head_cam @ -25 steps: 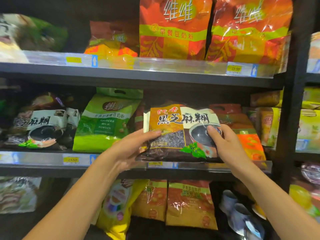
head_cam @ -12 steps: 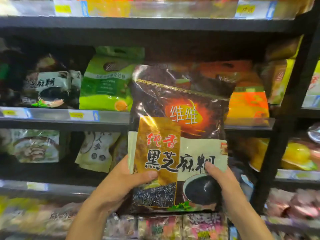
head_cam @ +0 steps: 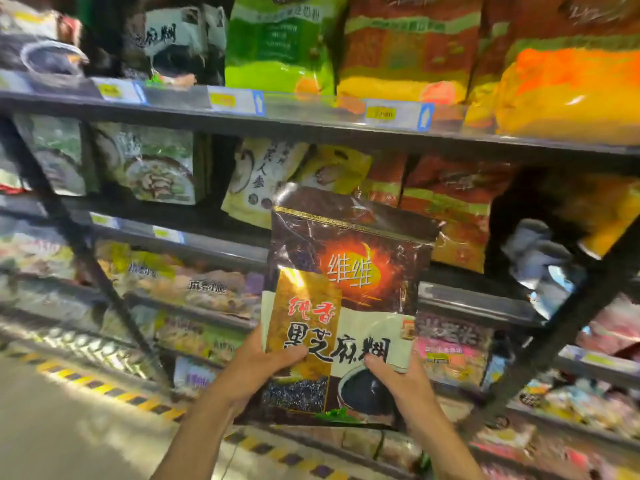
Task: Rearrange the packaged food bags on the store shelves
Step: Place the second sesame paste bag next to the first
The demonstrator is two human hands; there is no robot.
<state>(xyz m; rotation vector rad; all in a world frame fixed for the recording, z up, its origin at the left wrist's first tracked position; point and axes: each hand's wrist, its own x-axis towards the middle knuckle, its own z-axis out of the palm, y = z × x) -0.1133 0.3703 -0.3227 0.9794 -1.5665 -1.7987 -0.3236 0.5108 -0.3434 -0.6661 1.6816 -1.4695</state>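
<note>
A: Hands?
B: My left hand (head_cam: pixel 257 370) and right hand (head_cam: pixel 406 381) both grip the sesame bag (head_cam: pixel 349 299) low, in the air before the shelf (head_cam: pixel 478 303) front edge.
A: Risk?
B: Slick film, top-heavy; I think it could slip.

Dk brown/gold sesame bag (head_cam: pixel 349 271); lime-green bag (head_cam: pixel 280 43); yellow-black striped floor edge (head_cam: pixel 104 386).
</note>
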